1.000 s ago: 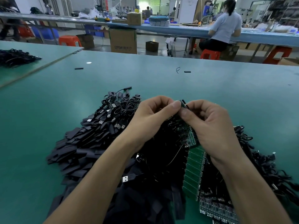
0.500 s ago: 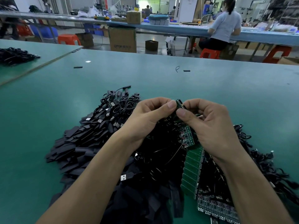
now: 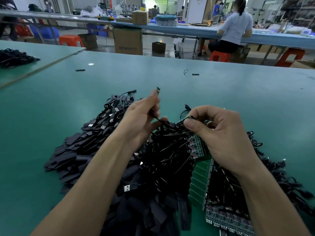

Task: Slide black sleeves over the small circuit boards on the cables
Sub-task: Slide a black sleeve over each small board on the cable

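My left hand (image 3: 144,120) is lifted above the pile and pinches a small board on a thin black cable (image 3: 161,120); the board's tip (image 3: 158,89) shows blurred above my fingertips. My right hand (image 3: 218,133) grips the top edge of a green panel of small circuit boards (image 3: 199,174), thumb pressed on its end. A heap of flat black sleeves (image 3: 73,155) lies to the left. Black cables with USB plugs (image 3: 109,116) are piled behind and under my hands.
Loose black sleeves lie far out on the green table (image 3: 238,92), one at the left (image 3: 80,70) and one at the middle (image 3: 195,74). Another cable pile (image 3: 13,57) sits on the neighbouring table. A person sits at the far bench (image 3: 235,29).
My left hand has pulled up and to the left, away from my right hand, drawing a board and its cable off the panel. My right hand stays on the panel's end.
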`<control>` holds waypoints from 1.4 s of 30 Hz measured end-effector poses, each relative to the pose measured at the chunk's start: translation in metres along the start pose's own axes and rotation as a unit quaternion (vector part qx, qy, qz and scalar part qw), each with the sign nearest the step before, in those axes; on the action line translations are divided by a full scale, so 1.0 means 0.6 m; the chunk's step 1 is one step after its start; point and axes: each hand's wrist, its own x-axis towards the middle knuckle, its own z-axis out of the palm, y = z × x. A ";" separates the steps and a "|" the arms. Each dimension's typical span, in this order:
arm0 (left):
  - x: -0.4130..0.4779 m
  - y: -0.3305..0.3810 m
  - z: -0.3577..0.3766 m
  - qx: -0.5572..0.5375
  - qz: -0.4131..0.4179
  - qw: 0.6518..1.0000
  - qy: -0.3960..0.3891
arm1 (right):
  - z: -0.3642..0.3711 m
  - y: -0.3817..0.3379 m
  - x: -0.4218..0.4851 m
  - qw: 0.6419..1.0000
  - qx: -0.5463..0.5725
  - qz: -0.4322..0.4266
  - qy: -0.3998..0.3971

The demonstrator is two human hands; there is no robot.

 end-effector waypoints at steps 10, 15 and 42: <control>-0.005 0.053 -0.006 -0.207 0.149 0.966 0.047 | -0.005 0.030 0.004 0.967 -0.145 0.125 0.168; -0.014 0.085 -0.022 -0.203 0.216 0.949 0.107 | -0.013 0.025 0.006 0.953 -0.156 0.152 0.211; -0.013 0.065 -0.019 0.318 0.323 0.835 0.313 | 0.106 -0.075 0.029 0.914 -0.379 -0.078 -0.123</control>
